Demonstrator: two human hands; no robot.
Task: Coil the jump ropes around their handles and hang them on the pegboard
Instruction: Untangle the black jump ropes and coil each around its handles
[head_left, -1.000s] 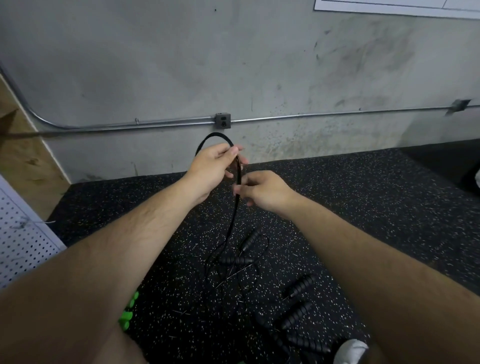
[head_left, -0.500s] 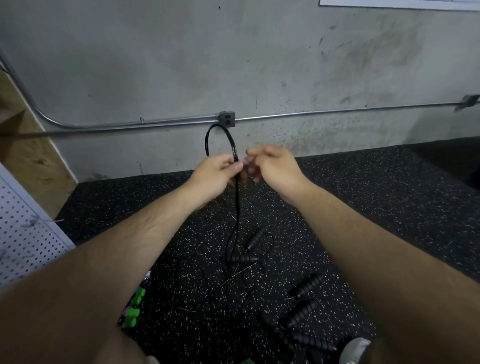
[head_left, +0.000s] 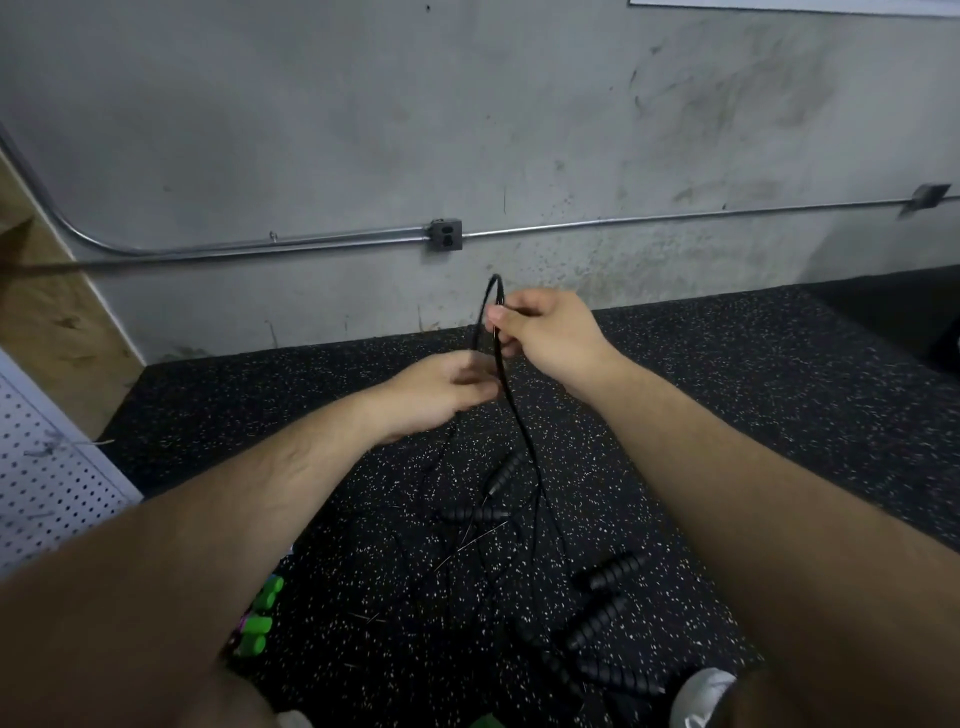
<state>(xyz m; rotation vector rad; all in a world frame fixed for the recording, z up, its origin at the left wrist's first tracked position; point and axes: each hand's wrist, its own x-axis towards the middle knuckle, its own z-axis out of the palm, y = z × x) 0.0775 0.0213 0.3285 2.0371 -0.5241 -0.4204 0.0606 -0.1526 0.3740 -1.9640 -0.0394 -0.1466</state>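
1. My right hand (head_left: 545, 338) pinches the top of a black rope loop (head_left: 493, 332) between thumb and fingers (head_left: 501, 314); the loop's bend stands just above that grip.
2. My left hand (head_left: 441, 395) sits lower and just beside it, blurred, its fingers curled about the loop's strands; I cannot tell how firmly.
3. From both hands the strands hang to the speckled black floor (head_left: 727, 415), where thin cords lie tangled across each other and over the handles.
4. Half a second ago the hands met at one height with the loop above the left; now the right holds the loop's top and the left has dropped below.
5. I count two slim black handles (head_left: 501, 475) under the hands, four ribbed black ones (head_left: 613, 571) nearer my right forearm, and three green pieces (head_left: 260, 623) by my left.
6. The white pegboard (head_left: 47, 478) leans at far left, with nothing hung on the part I see.
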